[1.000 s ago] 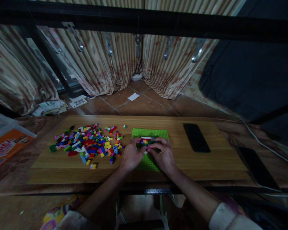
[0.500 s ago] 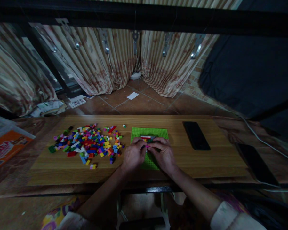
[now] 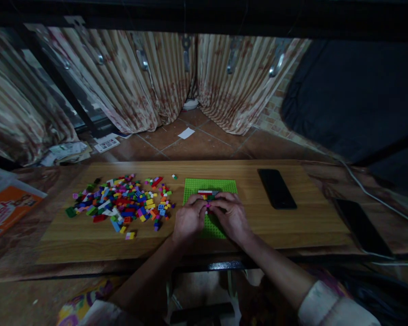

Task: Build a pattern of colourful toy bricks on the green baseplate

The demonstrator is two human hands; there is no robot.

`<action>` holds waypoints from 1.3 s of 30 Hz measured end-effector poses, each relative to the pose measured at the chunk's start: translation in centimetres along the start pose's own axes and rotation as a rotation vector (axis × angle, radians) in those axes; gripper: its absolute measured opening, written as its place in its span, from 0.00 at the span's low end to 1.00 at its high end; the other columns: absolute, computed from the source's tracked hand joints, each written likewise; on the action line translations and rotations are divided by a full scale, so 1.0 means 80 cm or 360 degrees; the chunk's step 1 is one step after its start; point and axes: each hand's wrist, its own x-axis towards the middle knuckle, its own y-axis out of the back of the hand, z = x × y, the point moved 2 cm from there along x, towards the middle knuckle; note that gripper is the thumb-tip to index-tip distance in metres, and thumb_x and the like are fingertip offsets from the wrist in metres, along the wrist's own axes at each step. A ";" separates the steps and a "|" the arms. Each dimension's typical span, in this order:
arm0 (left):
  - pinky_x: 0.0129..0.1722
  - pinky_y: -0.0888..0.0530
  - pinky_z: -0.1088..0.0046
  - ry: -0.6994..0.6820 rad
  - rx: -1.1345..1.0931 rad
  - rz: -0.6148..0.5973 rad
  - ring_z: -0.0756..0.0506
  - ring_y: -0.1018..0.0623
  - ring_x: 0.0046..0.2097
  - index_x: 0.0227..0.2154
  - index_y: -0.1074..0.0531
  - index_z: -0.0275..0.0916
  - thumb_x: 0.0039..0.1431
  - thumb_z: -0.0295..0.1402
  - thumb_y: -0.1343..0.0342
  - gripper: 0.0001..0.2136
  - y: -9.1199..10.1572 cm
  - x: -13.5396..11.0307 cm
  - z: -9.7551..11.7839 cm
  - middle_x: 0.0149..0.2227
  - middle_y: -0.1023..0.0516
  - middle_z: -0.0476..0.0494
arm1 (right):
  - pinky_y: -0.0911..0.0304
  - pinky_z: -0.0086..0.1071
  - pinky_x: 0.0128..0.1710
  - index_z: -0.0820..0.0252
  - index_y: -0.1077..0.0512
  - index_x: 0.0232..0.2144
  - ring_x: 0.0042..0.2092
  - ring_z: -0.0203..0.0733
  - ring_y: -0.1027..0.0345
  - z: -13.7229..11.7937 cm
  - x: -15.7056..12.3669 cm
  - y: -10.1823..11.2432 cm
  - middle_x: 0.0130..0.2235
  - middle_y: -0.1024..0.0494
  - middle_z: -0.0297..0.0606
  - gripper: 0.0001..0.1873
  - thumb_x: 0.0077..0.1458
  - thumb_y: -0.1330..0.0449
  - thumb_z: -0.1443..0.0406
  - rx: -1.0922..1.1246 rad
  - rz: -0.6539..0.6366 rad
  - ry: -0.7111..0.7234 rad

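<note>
Both of my hands meet over a green studded baseplate (image 3: 211, 184) at the middle of the table. Between the fingertips of my left hand (image 3: 189, 218) and my right hand (image 3: 234, 218) is a small pink toy brick (image 3: 208, 205), pinched from both sides. Just beyond the fingers, a low build of bricks (image 3: 207, 193) stands on the baseplate, with white, red and grey parts showing. My fingers hide the near side of this build. Whether the pink brick touches the build I cannot tell.
A wide pile of mixed loose bricks (image 3: 122, 201) covers the left of the wooden table (image 3: 258, 231). One black phone (image 3: 277, 189) lies on the right, and a second dark device (image 3: 362, 228) sits past the table's right end. At far left is an orange-labelled container (image 3: 10, 208).
The view has shifted slightly. Both hands stay over the baseplate at nearly the same spot, fingertips still closed around the pink brick.
</note>
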 end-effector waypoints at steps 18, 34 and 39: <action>0.37 0.30 0.74 -0.0001 0.0122 0.0039 0.47 0.24 0.40 0.36 0.28 0.42 0.64 0.32 0.54 0.09 -0.004 0.000 -0.001 0.43 0.25 0.45 | 0.36 0.39 0.46 0.53 0.23 0.31 0.41 0.43 0.32 0.004 0.008 -0.002 0.38 0.26 0.37 0.04 0.51 0.38 0.64 0.0190 0.0057 -0.0164; 0.36 0.24 0.71 -0.0268 0.0831 -0.0011 0.43 0.23 0.43 0.49 0.28 0.37 0.63 0.26 0.54 0.15 -0.010 -0.020 0.013 0.51 0.26 0.36 | 0.36 0.34 0.37 0.55 0.24 0.24 0.36 0.41 0.33 0.006 0.010 -0.011 0.33 0.30 0.36 0.04 0.47 0.39 0.65 0.0284 0.0151 -0.0333; 0.34 0.24 0.69 -0.0210 0.0929 -0.0137 0.42 0.23 0.42 0.51 0.29 0.32 0.61 0.22 0.57 0.18 -0.019 -0.021 0.025 0.52 0.27 0.32 | 0.36 0.34 0.38 0.55 0.25 0.22 0.37 0.41 0.33 0.004 0.009 -0.014 0.32 0.31 0.36 0.04 0.46 0.39 0.66 0.0316 0.0188 -0.0344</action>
